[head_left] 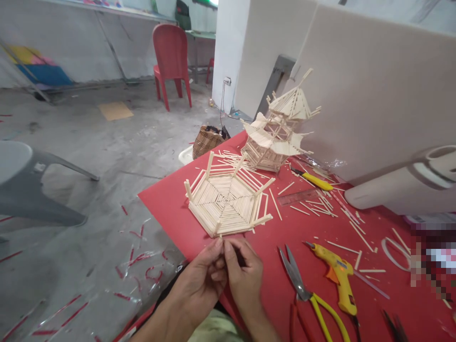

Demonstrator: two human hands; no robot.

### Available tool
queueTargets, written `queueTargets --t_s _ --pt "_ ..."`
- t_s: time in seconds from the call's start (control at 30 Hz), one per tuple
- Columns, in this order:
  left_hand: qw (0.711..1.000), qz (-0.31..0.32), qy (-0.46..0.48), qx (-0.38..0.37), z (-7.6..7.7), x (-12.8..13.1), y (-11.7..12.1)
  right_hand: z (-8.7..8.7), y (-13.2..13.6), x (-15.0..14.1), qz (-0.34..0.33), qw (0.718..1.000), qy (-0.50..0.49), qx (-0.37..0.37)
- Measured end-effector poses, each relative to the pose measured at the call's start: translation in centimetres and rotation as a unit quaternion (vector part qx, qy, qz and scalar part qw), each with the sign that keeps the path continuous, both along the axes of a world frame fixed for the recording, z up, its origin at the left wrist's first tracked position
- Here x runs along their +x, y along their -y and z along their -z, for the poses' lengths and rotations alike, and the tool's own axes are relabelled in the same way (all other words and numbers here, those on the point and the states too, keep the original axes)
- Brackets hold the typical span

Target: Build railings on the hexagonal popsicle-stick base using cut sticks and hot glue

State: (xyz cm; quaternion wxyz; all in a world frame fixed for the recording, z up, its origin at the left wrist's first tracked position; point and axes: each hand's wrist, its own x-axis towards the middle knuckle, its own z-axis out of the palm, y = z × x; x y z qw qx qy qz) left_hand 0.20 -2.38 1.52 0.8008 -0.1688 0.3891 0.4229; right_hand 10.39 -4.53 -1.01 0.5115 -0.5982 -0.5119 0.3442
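Observation:
Both my hands are together at the table's front edge, just below an octagonal-looking base of thin wooden sticks [237, 216] with short posts rising around its rim. My left hand [203, 273] has thumb and fingers pinched at the tip of a small wooden stick [220, 237]. Against it, my right hand [246, 270] is closed too, its thumb and forefinger meeting at the same stick. Most of the stick is hidden by the fingers. Right of my hands lie scissors [301, 287] with red and yellow handles, blades apart, and a yellow glue gun [337, 270].
A tiered stick pagoda [274, 137] stands at the back of the red table [167, 199]. Loose sticks, a clear ruler [299, 197] and a yellow cutter knife [317, 181] lie right of the base. A large beige tube [392, 185] is at the right. A grey stool [42, 190] stands left.

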Motion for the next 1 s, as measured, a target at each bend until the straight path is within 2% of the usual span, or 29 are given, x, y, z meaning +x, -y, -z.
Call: queueTargets --t_s 0.17,1.0 --pt "1.0 -0.004 -0.01 -0.018 -0.43 0.01 -0.09 0.05 -0.1 -0.05 -0.003 1.0 -0.006 -0.002" --pt "1.0 -0.007 -0.009 -0.016 -0.33 0.15 -0.2 0.34 -0.19 -0.05 -0.007 1.0 -0.013 0.0"
